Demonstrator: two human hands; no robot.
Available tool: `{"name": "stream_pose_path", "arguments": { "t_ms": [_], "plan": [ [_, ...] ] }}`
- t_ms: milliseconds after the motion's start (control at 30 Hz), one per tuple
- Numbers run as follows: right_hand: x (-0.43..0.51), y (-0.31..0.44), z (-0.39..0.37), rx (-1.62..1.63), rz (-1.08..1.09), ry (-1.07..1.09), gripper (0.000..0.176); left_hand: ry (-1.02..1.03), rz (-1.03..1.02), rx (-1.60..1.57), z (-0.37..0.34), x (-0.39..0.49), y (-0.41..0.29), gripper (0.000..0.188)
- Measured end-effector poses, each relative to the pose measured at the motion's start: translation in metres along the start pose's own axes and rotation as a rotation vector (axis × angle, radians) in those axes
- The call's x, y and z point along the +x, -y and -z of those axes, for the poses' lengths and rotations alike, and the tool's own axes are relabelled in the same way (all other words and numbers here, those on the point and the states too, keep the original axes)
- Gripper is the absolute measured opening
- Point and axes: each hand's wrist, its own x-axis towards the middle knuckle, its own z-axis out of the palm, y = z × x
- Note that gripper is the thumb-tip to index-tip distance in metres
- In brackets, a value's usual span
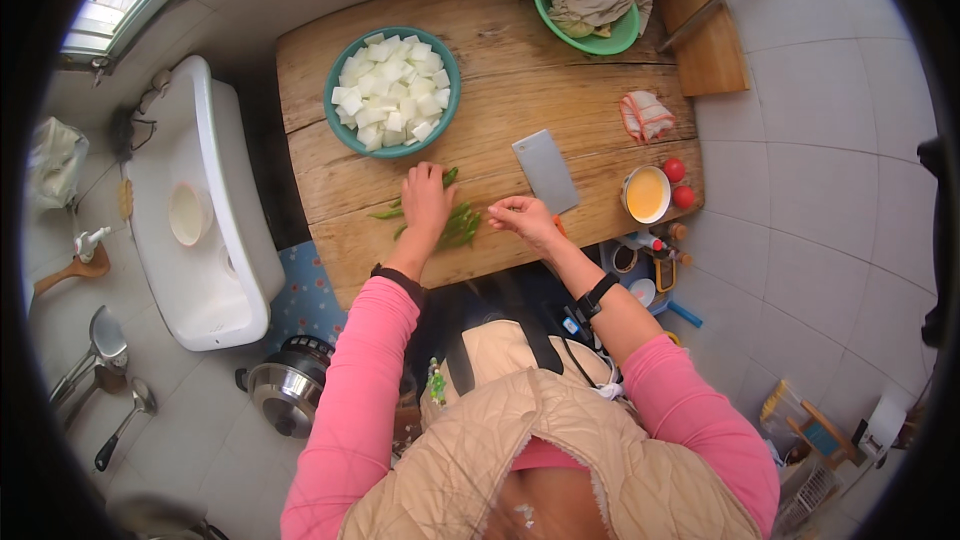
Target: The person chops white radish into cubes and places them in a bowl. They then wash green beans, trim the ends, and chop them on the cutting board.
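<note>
My left hand (pixel 426 199) is down over several green chili peppers (pixel 459 226) lying near the front edge of a wooden table (pixel 360 255). Its fingertips are among the peppers, and whether they grip one is hidden. Just right of the pile, my right hand (pixel 523 219) hovers with thumb and forefinger brought together. Anything between those fingertips is too small to make out. Beyond that hand lies a cleaver (pixel 546 171), blade flat on the wood; its orange handle (pixel 559 225) is partly covered by my right hand and wrist.
Behind my left hand stands a teal bowl (pixel 332 101) heaped with white cut pieces (pixel 394 90). To the right are a bowl of yellow liquid (pixel 645 193), two red tomatoes (pixel 679 184), and a folded cloth (pixel 646 117). A green basin (pixel 600 45) stands farther back. A white sink (pixel 255 270) is at left.
</note>
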Motion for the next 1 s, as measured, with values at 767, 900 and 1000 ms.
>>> {"name": "stream_pose_path", "arguments": {
  "t_ms": [767, 900, 1000],
  "plan": [
    [0.002, 0.006, -0.022, -0.859, 0.323, 0.081, 0.025, 0.260, -0.006, -0.307, 0.044, -0.062, -0.025, 0.021],
    [-0.001, -0.004, -0.027, -0.948, 0.348, 0.019, 0.026, 0.256, -0.022, -0.266, 0.041, -0.070, -0.029, 0.021],
    [-0.003, -0.007, -0.027, -1.021, 0.440, 0.028, 0.027, 0.275, -0.022, -0.247, 0.042, -0.072, -0.029, 0.019]
  ]
}}
